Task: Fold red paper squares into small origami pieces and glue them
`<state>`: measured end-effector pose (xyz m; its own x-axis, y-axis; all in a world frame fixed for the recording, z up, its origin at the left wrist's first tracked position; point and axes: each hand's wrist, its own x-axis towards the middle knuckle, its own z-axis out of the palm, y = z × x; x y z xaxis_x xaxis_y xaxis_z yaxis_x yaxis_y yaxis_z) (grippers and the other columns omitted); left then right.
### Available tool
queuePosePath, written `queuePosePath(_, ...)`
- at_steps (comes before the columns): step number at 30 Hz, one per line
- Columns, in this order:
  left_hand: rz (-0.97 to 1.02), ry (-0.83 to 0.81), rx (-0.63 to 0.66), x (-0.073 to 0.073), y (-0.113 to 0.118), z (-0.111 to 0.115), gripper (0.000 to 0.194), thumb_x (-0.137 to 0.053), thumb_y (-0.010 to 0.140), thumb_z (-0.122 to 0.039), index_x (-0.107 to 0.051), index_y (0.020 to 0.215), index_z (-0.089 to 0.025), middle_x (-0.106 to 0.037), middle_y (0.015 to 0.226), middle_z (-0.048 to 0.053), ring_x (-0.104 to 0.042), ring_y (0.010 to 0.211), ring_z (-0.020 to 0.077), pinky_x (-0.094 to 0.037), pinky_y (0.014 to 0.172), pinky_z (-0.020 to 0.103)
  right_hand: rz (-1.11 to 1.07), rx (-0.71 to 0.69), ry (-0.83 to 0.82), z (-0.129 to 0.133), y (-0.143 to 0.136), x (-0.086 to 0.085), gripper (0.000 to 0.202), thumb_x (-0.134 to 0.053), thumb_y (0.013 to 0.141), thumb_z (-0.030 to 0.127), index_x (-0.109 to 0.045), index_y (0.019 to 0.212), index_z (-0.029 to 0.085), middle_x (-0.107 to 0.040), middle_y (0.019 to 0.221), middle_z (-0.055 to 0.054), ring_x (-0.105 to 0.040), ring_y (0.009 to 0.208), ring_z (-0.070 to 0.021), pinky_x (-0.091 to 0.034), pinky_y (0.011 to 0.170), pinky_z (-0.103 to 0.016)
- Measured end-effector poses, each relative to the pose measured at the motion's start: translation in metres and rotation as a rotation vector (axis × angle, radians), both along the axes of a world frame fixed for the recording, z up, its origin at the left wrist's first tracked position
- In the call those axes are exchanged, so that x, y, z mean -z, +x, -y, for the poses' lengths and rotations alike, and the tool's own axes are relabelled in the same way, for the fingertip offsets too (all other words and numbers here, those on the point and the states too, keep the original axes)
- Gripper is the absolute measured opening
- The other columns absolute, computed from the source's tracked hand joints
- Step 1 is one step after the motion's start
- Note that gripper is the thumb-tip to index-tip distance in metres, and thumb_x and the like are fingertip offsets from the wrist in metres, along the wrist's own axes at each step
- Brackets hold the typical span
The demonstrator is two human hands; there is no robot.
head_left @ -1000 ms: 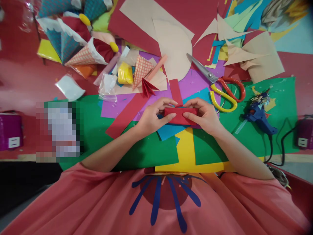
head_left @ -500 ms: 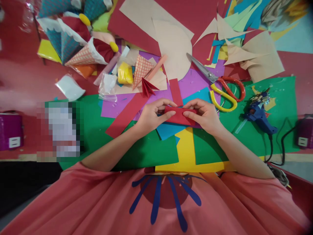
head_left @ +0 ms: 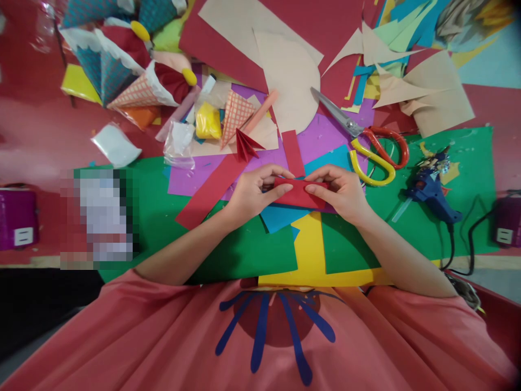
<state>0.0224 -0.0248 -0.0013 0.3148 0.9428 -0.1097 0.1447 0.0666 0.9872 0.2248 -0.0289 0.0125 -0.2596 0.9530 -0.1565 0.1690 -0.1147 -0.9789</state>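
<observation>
A folded piece of red paper (head_left: 299, 194) is held level between my two hands, low over the sheets on the table. My left hand (head_left: 260, 190) pinches its left end, thumb on the near face and fingertips along the top edge. The right end is pinched the same way by my right hand (head_left: 340, 190). Beneath lie a blue sheet (head_left: 280, 218) and a purple sheet (head_left: 183, 182). Beyond my hands are a red strip (head_left: 293, 152), a longer red strip (head_left: 205, 198) and a small pleated red paper fan (head_left: 247, 146).
Scissors (head_left: 354, 127) with red and yellow handles lie beyond my right hand. A blue glue gun (head_left: 433, 195) with a cord rests at the right. Paper cones (head_left: 140, 89) and clay packets (head_left: 208, 122) sit at the upper left. Cream paper scraps (head_left: 439, 98) lie at the upper right.
</observation>
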Motion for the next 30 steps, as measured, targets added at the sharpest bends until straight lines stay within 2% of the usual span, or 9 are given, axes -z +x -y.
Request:
queuePosePath(6, -0.004, -0.004, 0.016, -0.0008, -0.0002, 0.0007, 0.032, -0.07, 0.077, -0.045, -0.067, 0.091, -0.016, -0.067, 0.066, 0.0, -0.059, 0.056, 0.0088, -0.044, 0.051, 0.019, 0.006, 0.002, 0.001, 0.0004, 0.0007, 0.0013, 0.028, -0.074, 0.074, 0.046, -0.068, 0.081, 0.019, -0.069, 0.077, -0.002, -0.06, 0.068, -0.0127, -0.047, 0.06, -0.026)
queuePosePath(14, 0.021, -0.017, 0.01, -0.0029, 0.0004, 0.0009, 0.029, -0.071, 0.077, -0.041, -0.068, 0.09, -0.015, -0.07, 0.071, 0.001, -0.062, 0.058, 0.0087, -0.045, 0.052, 0.017, 0.002, 0.016, -0.001, 0.0012, 0.0011, 0.0022, 0.024, -0.074, 0.075, 0.042, -0.068, 0.079, 0.018, -0.067, 0.072, -0.001, -0.056, 0.062, -0.0106, -0.04, 0.054, -0.024)
queuePosePath(16, 0.007, 0.008, 0.01, -0.0027, 0.0002, 0.0011, 0.029, -0.07, 0.078, -0.041, -0.068, 0.089, -0.015, -0.069, 0.068, 0.001, -0.06, 0.056, 0.0078, -0.044, 0.05, 0.017, 0.012, -0.008, -0.011, 0.0009, 0.0014, 0.0009, 0.025, -0.073, 0.075, 0.041, -0.068, 0.082, 0.018, -0.064, 0.068, 0.0, -0.052, 0.057, -0.009, -0.037, 0.05, -0.023)
queuePosePath(20, -0.036, 0.069, 0.046, -0.0035, -0.0001, 0.0018, 0.027, -0.069, 0.079, -0.042, -0.068, 0.087, -0.016, -0.072, 0.078, 0.003, -0.063, 0.061, 0.0081, -0.046, 0.053, 0.017, 0.035, -0.109, -0.026, 0.0002, 0.0019, -0.0017, 0.027, -0.069, 0.079, 0.04, -0.069, 0.094, 0.018, -0.055, 0.059, 0.005, -0.043, 0.049, -0.0063, -0.032, 0.046, -0.023)
queuePosePath(25, -0.076, 0.145, 0.087, -0.0038, 0.0, 0.0023, 0.021, -0.068, 0.081, -0.036, -0.07, 0.086, -0.016, -0.072, 0.073, 0.001, -0.059, 0.054, 0.0062, -0.043, 0.048, 0.015, 0.05, -0.161, -0.031, -0.0002, 0.001, -0.0027, 0.025, -0.066, 0.081, 0.042, -0.067, 0.079, 0.017, -0.053, 0.057, 0.004, -0.038, 0.049, -0.0061, -0.031, 0.047, -0.023)
queuePosePath(30, -0.102, 0.174, 0.107, -0.0033, 0.0, 0.002, 0.021, -0.067, 0.082, -0.036, -0.073, 0.09, -0.018, -0.074, 0.074, 0.002, -0.059, 0.053, 0.0068, -0.045, 0.049, 0.016, 0.044, -0.155, -0.043, 0.0004, -0.0002, -0.0038, 0.028, -0.066, 0.081, 0.045, -0.063, 0.076, 0.017, -0.05, 0.057, 0.005, -0.035, 0.048, -0.0055, -0.031, 0.047, -0.023)
